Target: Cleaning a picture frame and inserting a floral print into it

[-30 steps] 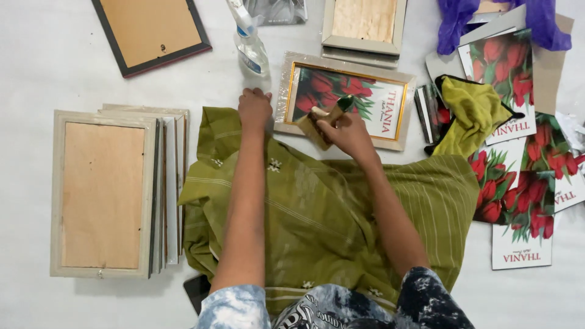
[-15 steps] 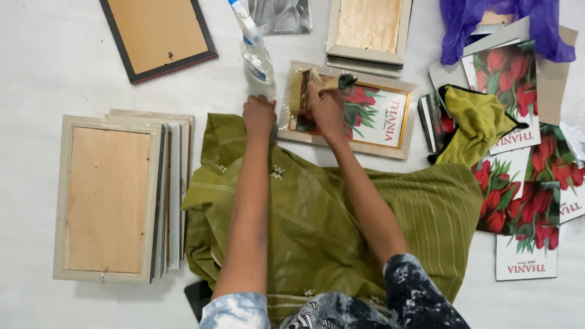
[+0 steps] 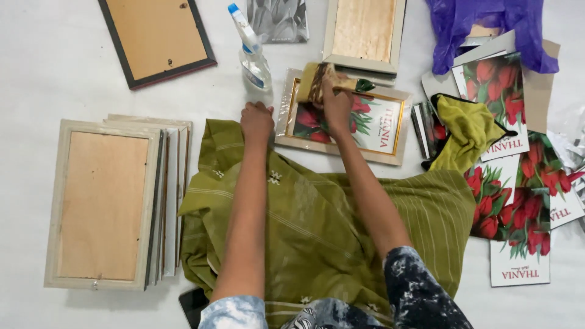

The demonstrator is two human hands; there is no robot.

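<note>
A pale wooden picture frame (image 3: pixel 390 157) with a red tulip print lies face up on the white floor in front of me. My right hand (image 3: pixel 336 105) presses a folded tan cloth (image 3: pixel 315 82) onto the frame's upper left glass. Fingers curled, my left hand (image 3: pixel 256 120) rests at the frame's left edge, over the rim of a green striped fabric (image 3: pixel 317 225) spread across my lap. Just above that hand stands a clear spray bottle (image 3: pixel 252 58) with a blue-and-white nozzle.
A stack of frames (image 3: pixel 106 204) lies face down at left. A dark-edged frame (image 3: pixel 156 38) and another pale frame (image 3: pixel 364 31) lie at the top. Loose tulip prints (image 3: pixel 518 201), a yellow-green cloth (image 3: pixel 466 129) and a purple plastic bag (image 3: pixel 487 24) crowd the right side.
My right hand has slid the tan cloth from the frame's middle up to its upper left corner. My left hand shifted slightly along the frame's left edge.
</note>
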